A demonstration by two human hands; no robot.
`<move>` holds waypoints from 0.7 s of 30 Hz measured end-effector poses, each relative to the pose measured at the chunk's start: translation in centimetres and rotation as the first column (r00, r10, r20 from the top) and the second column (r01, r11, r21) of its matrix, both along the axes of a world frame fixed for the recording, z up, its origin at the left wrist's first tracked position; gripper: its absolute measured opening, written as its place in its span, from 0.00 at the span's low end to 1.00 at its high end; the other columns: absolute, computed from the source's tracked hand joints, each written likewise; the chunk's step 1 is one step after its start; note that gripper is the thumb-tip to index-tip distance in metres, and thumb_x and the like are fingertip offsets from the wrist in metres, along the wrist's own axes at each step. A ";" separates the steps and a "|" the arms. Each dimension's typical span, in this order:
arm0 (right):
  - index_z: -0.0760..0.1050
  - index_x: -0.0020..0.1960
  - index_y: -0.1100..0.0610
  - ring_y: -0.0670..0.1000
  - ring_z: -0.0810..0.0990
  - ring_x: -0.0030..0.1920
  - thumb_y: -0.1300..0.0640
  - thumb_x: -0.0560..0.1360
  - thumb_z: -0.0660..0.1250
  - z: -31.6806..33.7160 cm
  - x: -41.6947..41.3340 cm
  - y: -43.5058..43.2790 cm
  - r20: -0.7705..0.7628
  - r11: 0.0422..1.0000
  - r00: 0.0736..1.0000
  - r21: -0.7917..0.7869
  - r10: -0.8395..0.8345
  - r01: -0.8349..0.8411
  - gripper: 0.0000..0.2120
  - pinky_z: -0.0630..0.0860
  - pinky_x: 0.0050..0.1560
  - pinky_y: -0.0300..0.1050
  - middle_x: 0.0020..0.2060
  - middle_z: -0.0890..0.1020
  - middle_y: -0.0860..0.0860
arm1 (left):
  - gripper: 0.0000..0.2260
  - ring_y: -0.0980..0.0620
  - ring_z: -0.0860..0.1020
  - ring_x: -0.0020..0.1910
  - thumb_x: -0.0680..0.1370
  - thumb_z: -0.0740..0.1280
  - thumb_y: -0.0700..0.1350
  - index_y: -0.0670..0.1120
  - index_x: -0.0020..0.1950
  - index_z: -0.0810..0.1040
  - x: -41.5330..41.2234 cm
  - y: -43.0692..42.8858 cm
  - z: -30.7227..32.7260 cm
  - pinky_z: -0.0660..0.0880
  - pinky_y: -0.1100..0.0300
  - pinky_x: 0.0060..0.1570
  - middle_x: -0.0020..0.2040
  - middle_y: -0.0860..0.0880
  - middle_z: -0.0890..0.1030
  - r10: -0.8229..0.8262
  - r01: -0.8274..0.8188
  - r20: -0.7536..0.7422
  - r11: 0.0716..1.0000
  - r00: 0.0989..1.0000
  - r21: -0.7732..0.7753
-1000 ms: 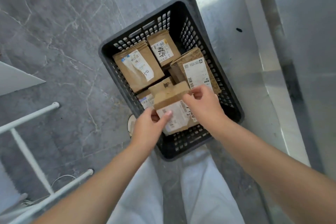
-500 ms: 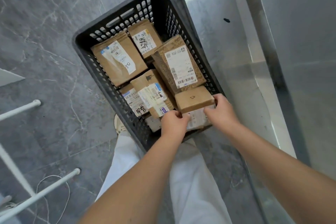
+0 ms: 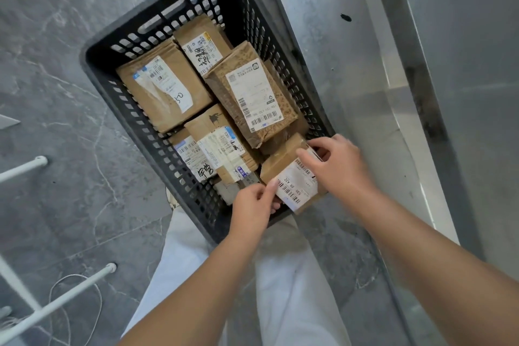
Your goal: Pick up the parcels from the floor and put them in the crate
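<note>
Placing step. Small labelled parcel [image 3: 292, 177] sits tilted in the near right corner of the crate [image 3: 157, 143], not flat yet. Left hand [image 3: 252, 205] grip pinches its near corner; right hand [image 3: 339, 168] grip is curled over its far edge. Next move, likely: seat it level beside the other parcels [image 3: 252, 93], then let go.

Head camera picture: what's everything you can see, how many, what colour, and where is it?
crate: one, black, middle of the view.
loose parcels: at least five, brown with white labels, inside the crate.
held parcel: one, brown, white label, crate's near right corner.
floor: one, grey marbled, under the crate.
steel panel: one, silvery, right of the crate.
tube frame: one, white, lower left.
trousers: one pair, white, bottom centre.
left hand: one, gripping the held parcel's near edge.
right hand: one, gripping its far edge.
</note>
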State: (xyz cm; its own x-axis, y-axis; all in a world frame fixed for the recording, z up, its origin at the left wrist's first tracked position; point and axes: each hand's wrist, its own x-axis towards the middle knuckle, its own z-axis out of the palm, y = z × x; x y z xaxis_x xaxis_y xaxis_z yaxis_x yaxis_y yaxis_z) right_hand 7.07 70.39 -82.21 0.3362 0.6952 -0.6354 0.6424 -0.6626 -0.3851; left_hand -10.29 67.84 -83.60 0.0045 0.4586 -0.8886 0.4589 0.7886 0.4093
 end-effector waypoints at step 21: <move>0.61 0.71 0.64 0.57 0.69 0.66 0.53 0.80 0.59 -5.6 -2.1 0.5 0.185 0.904 0.925 -0.344 0.332 -0.255 0.24 0.72 0.57 0.47 0.64 0.73 0.59 | 0.18 0.45 0.83 0.43 0.82 0.60 0.52 0.41 0.45 0.81 4.0 1.2 -7.2 0.80 0.53 0.46 0.43 0.43 0.84 -0.119 0.075 -0.304 0.985 0.945 -0.153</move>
